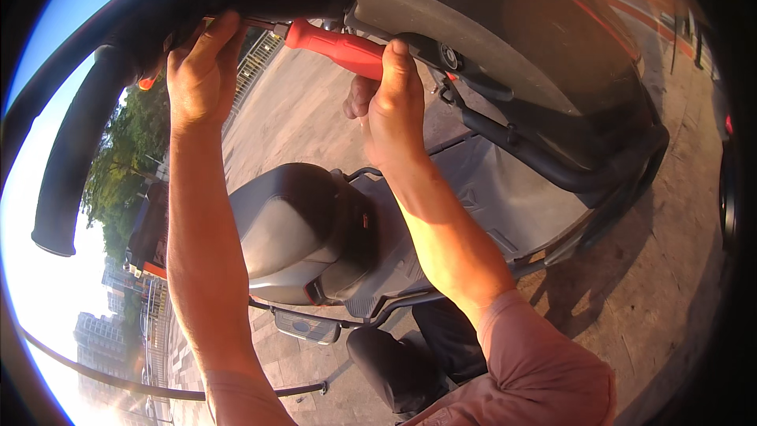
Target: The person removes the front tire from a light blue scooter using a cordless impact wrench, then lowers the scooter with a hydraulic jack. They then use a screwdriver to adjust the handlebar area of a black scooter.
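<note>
My right hand (392, 102) is closed around the red handle of a screwdriver (335, 49), with the thumb laid along its end. The screwdriver lies roughly level, its dark shaft pointing left toward my left hand (203, 75). That hand is raised under the dark scooter handlebar (169, 12), fingers bent and thumb close to the shaft's far end. What its fingers grip is hidden, and so is the screwdriver's tip. A black rubber handlebar grip (79, 150) hangs to the left of my left hand.
The scooter's dark front panel (505, 39) fills the upper right, with a key lock (449, 55) beside my right hand. Below are the grey footboard (512, 189) and rounded seat (292, 221), with a pedal (307, 326) next to it. Paving (631, 308) surrounds the scooter.
</note>
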Motion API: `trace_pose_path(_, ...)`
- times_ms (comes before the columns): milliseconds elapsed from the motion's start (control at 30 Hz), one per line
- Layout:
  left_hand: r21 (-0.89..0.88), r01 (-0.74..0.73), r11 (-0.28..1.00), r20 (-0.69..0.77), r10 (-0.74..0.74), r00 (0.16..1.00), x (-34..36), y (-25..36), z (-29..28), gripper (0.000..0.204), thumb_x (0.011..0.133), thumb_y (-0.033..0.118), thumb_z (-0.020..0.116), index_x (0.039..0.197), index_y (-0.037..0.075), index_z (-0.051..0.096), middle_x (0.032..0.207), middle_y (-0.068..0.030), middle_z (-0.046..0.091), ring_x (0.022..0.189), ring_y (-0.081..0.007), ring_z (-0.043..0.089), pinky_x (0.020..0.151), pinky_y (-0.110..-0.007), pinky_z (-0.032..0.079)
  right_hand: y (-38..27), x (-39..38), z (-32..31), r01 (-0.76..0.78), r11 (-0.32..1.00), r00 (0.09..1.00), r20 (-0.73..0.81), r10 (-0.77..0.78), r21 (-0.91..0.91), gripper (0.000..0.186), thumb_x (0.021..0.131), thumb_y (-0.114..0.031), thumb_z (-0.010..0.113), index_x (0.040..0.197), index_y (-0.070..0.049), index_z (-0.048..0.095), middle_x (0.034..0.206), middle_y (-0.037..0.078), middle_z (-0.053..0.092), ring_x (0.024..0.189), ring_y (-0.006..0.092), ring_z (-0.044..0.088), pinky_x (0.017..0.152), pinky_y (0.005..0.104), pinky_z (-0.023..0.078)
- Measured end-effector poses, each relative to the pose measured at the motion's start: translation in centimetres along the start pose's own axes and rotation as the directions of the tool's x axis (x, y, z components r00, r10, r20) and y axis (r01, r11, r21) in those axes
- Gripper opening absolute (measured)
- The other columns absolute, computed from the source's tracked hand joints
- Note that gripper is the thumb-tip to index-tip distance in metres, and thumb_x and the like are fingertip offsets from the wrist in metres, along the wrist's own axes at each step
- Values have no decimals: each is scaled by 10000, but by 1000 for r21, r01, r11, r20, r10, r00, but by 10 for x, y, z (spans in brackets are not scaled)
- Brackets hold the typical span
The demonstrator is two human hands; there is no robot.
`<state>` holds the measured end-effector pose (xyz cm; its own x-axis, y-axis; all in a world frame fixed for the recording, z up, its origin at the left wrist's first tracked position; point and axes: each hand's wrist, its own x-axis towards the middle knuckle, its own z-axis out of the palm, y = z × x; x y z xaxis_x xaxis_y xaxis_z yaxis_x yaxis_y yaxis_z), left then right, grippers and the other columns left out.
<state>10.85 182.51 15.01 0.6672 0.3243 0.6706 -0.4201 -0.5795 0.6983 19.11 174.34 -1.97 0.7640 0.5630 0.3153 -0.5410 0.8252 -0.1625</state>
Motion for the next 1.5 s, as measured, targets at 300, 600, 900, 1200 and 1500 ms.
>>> trace_pose_path(300, 128, 22, 992, -352, 24, 936, -32, -4, 43, 197, 891, 143, 598, 1034, 13, 559, 940, -80, 620, 850, -180, 606, 746, -315, 495, 5, 11, -13, 45, 993, 986, 154, -62, 113, 281, 921, -320, 529, 1073, -92, 468, 798, 38, 578, 632, 136, 504, 614, 309, 427)
trace_pose_path(600, 155, 121, 981, -283, -73, 956, -36, -11, 58, 214, 910, 206, 608, 939, -6, 613, 801, -67, 645, 681, -134, 602, 604, -247, 476, 2, 4, -15, -45, 998, 993, 110, 49, -42, 300, 913, -302, 499, 1095, -77, 423, 826, 52, 574, 660, 138, 516, 655, 311, 422)
trace_pose_path(900, 144, 148, 978, -267, -106, 958, -35, -6, 55, 226, 913, 199, 600, 966, -20, 619, 827, -90, 652, 693, -150, 607, 622, -258, 485, 7, 4, -8, 23, 999, 1000, 5, -24, 27, 359, 890, -253, 544, 1126, -28, 394, 878, 62, 531, 678, 117, 523, 621, 271, 467)
trace_pose_path(1200, 86, 120, 989, -240, -97, 966, -30, -6, 54, 224, 919, 174, 577, 991, -37, 600, 845, -111, 650, 688, -158, 611, 629, -261, 508, -1, 7, -7, 114, 993, 991, 68, -116, 43, 308, 878, -313, 528, 1073, -82, 467, 814, 44, 556, 676, 146, 517, 626, 307, 425)
trace_pose_path(1500, 47, 81, 996, -270, -65, 961, -29, -8, 48, 193, 908, 138, 585, 990, -37, 593, 821, -121, 658, 673, -167, 621, 626, -266, 527, -1, 5, -9, 169, 984, 986, 3, -169, 57, 375, 900, -407, 533, 1057, -69, 483, 742, 37, 536, 615, 134, 490, 588, 307, 411)
